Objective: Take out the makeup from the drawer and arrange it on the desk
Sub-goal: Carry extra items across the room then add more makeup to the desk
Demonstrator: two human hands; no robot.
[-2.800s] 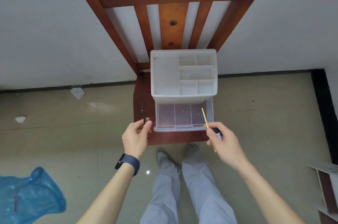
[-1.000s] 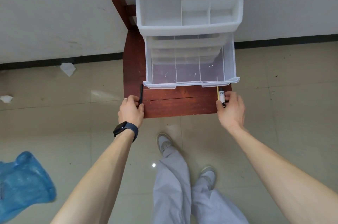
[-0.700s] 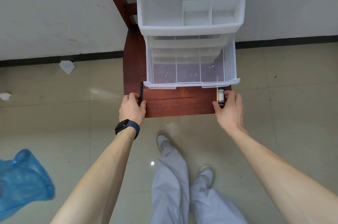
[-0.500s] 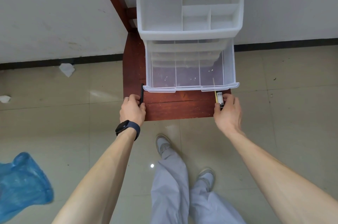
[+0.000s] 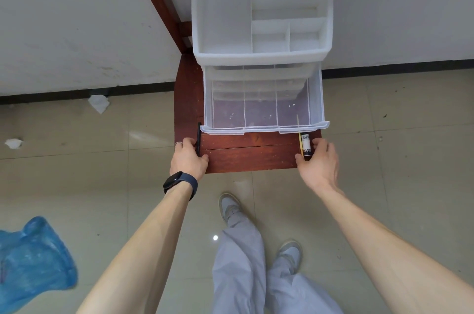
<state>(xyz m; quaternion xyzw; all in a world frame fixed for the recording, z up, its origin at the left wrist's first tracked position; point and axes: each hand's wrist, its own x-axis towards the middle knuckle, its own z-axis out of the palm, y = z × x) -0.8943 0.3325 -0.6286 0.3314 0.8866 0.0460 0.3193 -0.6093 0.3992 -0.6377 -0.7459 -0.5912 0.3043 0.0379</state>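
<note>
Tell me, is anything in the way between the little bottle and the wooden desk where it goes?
Nothing visible. The right hand holds the little bottle at the desk's front right corner, on or just above bare wood. The clear drawer's lip sits just behind it; a thin yellow stick lies alongside.

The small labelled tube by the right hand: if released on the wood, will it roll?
The small tube looks round and lies on its side, so it may roll sideways. The yellow stick beside it might stop it. Being small, it is probably light.
</note>
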